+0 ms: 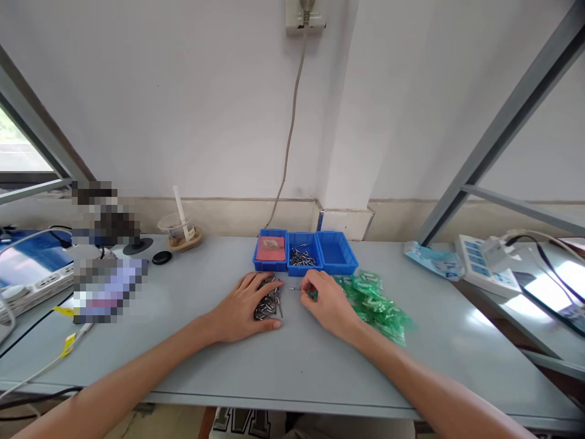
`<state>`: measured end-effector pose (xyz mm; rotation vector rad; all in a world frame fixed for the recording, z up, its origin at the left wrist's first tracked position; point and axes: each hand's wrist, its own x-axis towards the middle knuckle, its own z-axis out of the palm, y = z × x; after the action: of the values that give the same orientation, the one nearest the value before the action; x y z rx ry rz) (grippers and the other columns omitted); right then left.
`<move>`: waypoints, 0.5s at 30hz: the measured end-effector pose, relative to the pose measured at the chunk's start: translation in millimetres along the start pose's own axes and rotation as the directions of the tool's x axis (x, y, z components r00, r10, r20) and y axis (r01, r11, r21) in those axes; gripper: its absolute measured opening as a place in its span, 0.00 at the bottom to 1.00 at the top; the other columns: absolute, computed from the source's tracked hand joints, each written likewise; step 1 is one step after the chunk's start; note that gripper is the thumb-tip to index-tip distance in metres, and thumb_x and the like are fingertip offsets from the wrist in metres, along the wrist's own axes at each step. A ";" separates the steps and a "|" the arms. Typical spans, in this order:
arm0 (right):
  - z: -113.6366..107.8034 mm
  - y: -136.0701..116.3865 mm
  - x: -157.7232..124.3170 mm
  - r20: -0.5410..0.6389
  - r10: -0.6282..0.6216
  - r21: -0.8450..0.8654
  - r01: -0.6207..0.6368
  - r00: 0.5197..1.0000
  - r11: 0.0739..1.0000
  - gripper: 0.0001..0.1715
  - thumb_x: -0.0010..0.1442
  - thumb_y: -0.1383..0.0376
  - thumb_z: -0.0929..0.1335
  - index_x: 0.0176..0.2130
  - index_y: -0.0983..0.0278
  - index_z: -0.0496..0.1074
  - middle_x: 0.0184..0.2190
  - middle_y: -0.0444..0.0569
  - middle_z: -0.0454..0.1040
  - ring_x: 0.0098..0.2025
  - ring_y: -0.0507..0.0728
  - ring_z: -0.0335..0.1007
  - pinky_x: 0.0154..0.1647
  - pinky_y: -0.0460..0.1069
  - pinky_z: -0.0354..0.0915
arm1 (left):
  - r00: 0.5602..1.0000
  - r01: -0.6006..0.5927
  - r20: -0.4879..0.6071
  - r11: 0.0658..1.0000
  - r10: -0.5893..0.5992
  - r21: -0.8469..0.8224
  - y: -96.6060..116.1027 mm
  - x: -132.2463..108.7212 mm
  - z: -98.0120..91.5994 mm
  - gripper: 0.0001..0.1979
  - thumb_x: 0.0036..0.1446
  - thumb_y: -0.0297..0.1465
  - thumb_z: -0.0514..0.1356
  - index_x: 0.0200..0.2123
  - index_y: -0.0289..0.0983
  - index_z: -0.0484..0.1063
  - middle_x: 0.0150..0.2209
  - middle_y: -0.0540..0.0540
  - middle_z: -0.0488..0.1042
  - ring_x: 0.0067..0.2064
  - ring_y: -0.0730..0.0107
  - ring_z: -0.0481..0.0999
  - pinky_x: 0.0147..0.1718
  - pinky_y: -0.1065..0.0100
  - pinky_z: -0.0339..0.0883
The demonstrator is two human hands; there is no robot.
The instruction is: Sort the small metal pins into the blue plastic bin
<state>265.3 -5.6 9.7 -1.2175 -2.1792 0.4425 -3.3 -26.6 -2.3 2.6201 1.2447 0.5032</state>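
My left hand (242,308) lies on the table with fingers and thumb spread, curving round a pile of small metal rivets (269,303). Part of the pile is hidden under its fingers. My right hand (326,302) is closed, thumb and fingers curled together. Green plastic (313,294), apparently a small bag, shows inside that curl. Just left of the right fingertips is a single rivet (294,288); whether the fingers touch it I cannot tell. Beside the right hand lies a heap of green plastic bags (377,302), partly covered by the wrist.
Three blue bins stand behind my hands: one with a pink piece (270,248), a middle bin (305,269) with rivets, and a right bin (336,250). Left are a cup (176,225), a black disc (161,258) and cables. A power strip (484,265) is right.
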 end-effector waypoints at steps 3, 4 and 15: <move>-1.0 1.5 0.2 -0.018 0.075 0.055 -0.074 0.997 0.996 0.08 0.61 0.73 0.67 0.36 0.60 0.68 0.36 0.46 0.74 0.40 0.59 0.68 0.42 0.53 0.61 | 1.000 -0.028 -0.007 1.000 0.028 -0.002 2.2 2.7 0.1 0.37 0.65 0.58 0.61 0.71 0.49 0.62 0.68 0.40 0.63 0.69 0.42 0.61 0.68 0.39 0.57; -0.6 2.2 0.2 -0.025 0.090 0.074 -0.088 0.996 0.993 0.07 0.61 0.72 0.67 0.36 0.59 0.68 0.36 0.46 0.74 0.40 0.59 0.68 0.42 0.52 0.61 | 0.999 -0.039 -0.008 0.999 0.039 -0.010 2.8 3.3 -0.2 0.36 0.65 0.57 0.61 0.70 0.49 0.64 0.68 0.40 0.64 0.69 0.43 0.62 0.68 0.41 0.57; -5.7 0.9 1.1 -0.073 0.166 0.349 -0.131 0.983 0.928 0.08 0.61 0.69 0.67 0.31 0.60 0.64 0.43 0.47 0.79 0.42 0.58 0.74 0.41 0.52 0.63 | 0.996 -0.089 -0.022 0.994 0.087 -0.067 4.7 12.8 -3.3 0.21 0.68 0.52 0.61 0.51 0.42 0.72 0.56 0.42 0.72 0.57 0.51 0.69 0.59 0.51 0.62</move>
<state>269.1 -4.2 14.0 -1.1833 -1.8344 0.7717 6.3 -19.5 5.0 2.6274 1.1011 0.5768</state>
